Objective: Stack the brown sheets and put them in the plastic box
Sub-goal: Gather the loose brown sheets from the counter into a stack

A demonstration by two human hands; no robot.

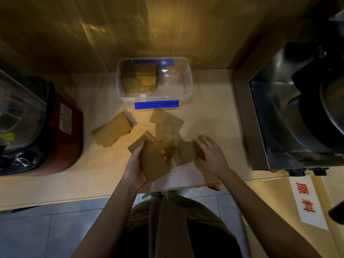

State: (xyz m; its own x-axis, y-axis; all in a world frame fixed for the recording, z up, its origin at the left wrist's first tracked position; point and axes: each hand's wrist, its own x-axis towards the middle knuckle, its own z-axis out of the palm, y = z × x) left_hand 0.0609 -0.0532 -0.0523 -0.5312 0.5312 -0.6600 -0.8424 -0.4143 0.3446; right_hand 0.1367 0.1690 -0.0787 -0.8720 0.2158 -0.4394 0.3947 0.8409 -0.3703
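My left hand (136, 164) grips a small stack of brown sheets (153, 162) above the counter's front part. My right hand (209, 154) rests with curled fingers on a loose brown sheet (186, 152) lying beside that stack. More brown sheets (165, 121) are scattered between my hands and the clear plastic box (188, 84), which has blue clips and stands open at the back. A stack of brown sheets (140, 79) sits in the box's left half. Another pile of brown sheets (113, 130) lies on the counter to the left.
A red appliance with a clear lid (37, 125) stands at the left edge of the counter. A steel machine (297, 108) fills the right side. A wooden wall rises behind the box. A white label with red characters (305, 200) is stuck at lower right.
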